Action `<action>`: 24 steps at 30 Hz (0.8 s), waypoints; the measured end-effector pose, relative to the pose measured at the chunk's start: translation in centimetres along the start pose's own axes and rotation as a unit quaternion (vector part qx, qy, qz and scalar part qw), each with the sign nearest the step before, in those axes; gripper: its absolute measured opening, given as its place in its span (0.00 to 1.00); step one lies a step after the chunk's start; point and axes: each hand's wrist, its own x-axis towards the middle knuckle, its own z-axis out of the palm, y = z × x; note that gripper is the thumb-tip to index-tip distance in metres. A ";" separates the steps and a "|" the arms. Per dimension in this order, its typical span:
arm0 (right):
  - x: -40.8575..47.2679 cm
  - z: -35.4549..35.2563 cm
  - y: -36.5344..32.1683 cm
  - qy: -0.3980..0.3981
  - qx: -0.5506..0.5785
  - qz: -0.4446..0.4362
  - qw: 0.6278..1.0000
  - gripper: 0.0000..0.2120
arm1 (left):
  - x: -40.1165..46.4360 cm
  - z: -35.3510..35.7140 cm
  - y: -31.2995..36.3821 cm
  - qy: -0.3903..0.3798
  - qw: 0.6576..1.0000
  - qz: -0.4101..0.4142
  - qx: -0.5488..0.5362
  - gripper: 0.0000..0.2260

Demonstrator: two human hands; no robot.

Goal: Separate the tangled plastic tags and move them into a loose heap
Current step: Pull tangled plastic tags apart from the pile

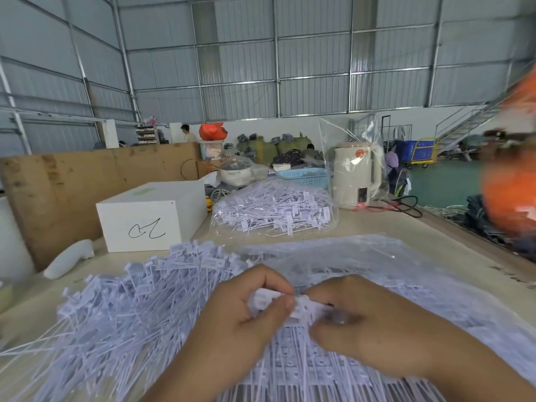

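A small bunch of white plastic tags [271,298] sits between my two hands, low in the middle of the view. My left hand [246,311] pinches its left side with curled fingers and thumb. My right hand [362,323] grips its right side, fingers curled over the tag heads. The bunch's thin tails hang down below my hands. To the left spreads a loose heap of separated tags [130,303]. Under and behind my hands lie more tags in clear plastic [377,262].
A full clear bag of tags [275,210] lies further back on the table. A white box [150,216] stands at left, a white handheld tool [71,258] beside it. A cream kettle [355,175] and blue basket [304,176] stand behind. A blurred orange shape [510,175] fills the right edge.
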 end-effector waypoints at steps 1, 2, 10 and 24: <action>0.0 -0.1 0.0 0.006 0.012 -0.010 1.000 0.17 | 0.0 0.0 0.0 0.020 0.999 0.023 0.034 0.10; 0.1 -0.1 0.0 0.021 0.010 -0.024 0.999 0.17 | -0.1 0.0 0.1 0.038 0.995 0.048 0.073 0.08; -0.1 0.8 -0.7 0.092 -0.011 -0.086 0.992 0.02 | 0.0 -0.2 1.3 0.054 0.996 0.059 0.045 0.08; 0.1 1.1 -0.8 0.079 0.113 -0.043 0.990 0.15 | 0.1 1.0 0.8 0.098 0.993 -0.014 -0.057 0.11</action>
